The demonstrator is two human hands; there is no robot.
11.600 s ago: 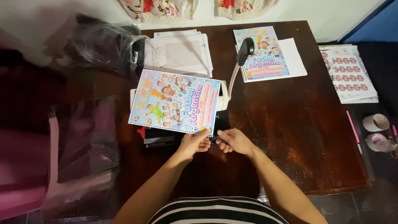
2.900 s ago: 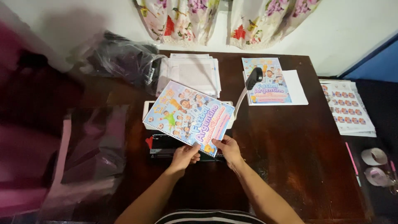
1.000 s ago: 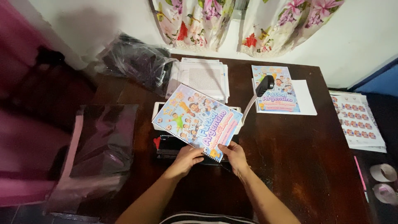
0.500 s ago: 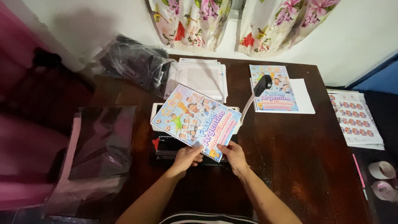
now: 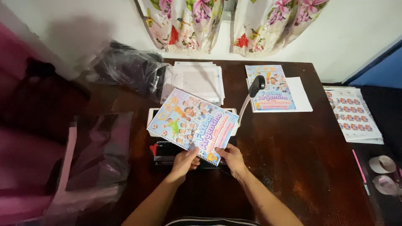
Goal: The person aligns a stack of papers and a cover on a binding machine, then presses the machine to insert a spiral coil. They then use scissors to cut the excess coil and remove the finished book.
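**Both hands on a colourful booklet over a binding machine**

Left hand (image 5: 183,161) grips the near edge of the colourful booklet (image 5: 193,125), thumb on top of the cover, fingers curled under it. Right hand (image 5: 233,158) pinches the booklet's near right corner, thumb on top, other fingers tucked beneath. Booklet sits tilted, its far part lying over the binding machine (image 5: 167,151), near the middle of the wooden table (image 5: 301,167), slightly toward the near edge. Booklet's left edge looks like it has a spiral or punched spine, too small to be sure.

Machine: white body at the far side, dark base at the near side with a small red part on its left. Its lever handle (image 5: 256,86) has a black grip and rises to the right of the booklet.

Stack of white printed pages (image 5: 197,79) at the far edge of the table, just behind the machine. A second colourful cover (image 5: 270,87) lies on white sheets toward the far right corner, partly behind the lever grip. Black plastic bag (image 5: 130,69) at the far left corner. Clear plastic sleeve (image 5: 96,146) hangs over the left edge. Sticker sheets (image 5: 354,115) sit off the right edge, on a separate dark surface. Tape rolls (image 5: 383,171) and a pink pen (image 5: 359,166) lie beside the near right corner. Floral curtain (image 5: 226,25) on the wall behind.
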